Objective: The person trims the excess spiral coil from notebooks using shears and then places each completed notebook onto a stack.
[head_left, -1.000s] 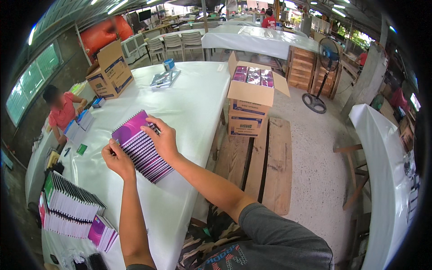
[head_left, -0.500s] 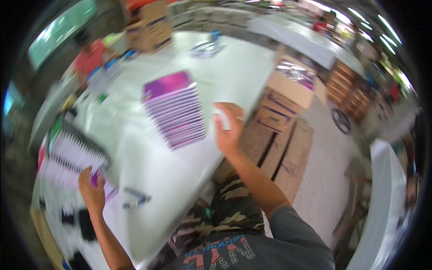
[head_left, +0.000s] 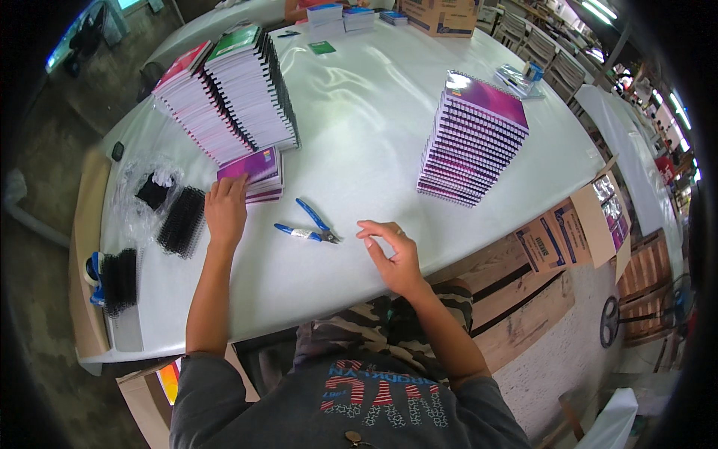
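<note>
My left hand [head_left: 226,209] is at the near left corner of a short stack of purple-covered books [head_left: 263,170], its fingers closed on the top one's edge. Over the table to the right hovers my right hand [head_left: 395,258], fingers apart and holding nothing. Between the hands lie blue-handled cutting pliers [head_left: 310,224], jaws toward the right hand. A tall stack of purple spiral-bound notebooks [head_left: 475,142] stands farther right. Behind the short stack rise tall piles of comb-bound books, one with a green cover [head_left: 235,43] and one with a red cover [head_left: 183,63].
Black binding coils [head_left: 182,223] lie at the left beside crumpled clear plastic [head_left: 138,183]. More black coils [head_left: 120,283] sit by a blue tape dispenser [head_left: 96,277]. An open cardboard box [head_left: 561,232] stands right of the table, and another box [head_left: 441,16] at the far edge.
My view has swung left. My left hand has come onto the short purple stack. The right hand has drawn back from the tall notebook stack toward the table's near edge.
</note>
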A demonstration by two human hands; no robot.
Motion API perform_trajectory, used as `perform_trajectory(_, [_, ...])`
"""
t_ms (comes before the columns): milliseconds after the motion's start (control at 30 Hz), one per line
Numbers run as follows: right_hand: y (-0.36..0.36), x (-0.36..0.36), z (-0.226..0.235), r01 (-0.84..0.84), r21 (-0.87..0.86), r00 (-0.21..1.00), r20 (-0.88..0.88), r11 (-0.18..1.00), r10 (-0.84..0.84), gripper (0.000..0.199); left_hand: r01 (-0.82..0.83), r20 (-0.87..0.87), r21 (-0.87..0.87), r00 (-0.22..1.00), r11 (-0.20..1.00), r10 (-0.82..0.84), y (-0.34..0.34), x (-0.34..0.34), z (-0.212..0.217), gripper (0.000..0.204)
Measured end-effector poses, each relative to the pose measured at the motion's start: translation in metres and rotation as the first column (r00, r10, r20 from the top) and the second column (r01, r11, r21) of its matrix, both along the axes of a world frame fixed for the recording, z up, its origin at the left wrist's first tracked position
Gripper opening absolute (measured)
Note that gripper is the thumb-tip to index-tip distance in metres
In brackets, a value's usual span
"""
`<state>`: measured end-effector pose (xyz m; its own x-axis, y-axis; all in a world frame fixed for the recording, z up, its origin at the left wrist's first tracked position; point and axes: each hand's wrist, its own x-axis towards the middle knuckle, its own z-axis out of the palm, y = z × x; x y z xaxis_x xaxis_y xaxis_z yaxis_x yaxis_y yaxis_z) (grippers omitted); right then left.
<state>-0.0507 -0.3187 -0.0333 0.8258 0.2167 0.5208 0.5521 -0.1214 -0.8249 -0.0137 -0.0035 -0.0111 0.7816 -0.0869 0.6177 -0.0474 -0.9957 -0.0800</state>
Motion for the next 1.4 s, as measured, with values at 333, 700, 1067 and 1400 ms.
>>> perform_trajectory(333, [0.024, 0.006, -0.028, 0.044, -0.717, 0.987, 0.138, 0.696, 0.08, 0.058, 0.058, 0.101, -0.989, 0.94, -0.138, -0.325, -0.115, -0.035, 0.046, 0.022])
perform_trajectory(700, [-0.003, -0.003, 0.009, 0.036, -0.171, 0.992, 0.124, 0.985, -0.015, 0.036, 0.088, 0.086, -0.996, 0.914, -0.013, -0.398, -0.154, -0.074, 0.023, 0.021])
perform_trajectory(1067, [-0.037, 0.014, -0.011, -0.252, 0.264, 0.801, -0.483, 0.931, 0.354, 0.023, -0.134, -0.043, -0.986, 0.787, -0.103, -0.615, -0.15, -0.057, -0.028, 0.033])
perform_trajectory(1400, [-0.022, 0.009, -0.009, -0.353, 0.173, 0.809, -0.438, 0.92, 0.392, 0.028, 0.036, -0.05, -0.989, 0.828, 0.142, -0.558, -0.142, -0.075, -0.039, 0.035])
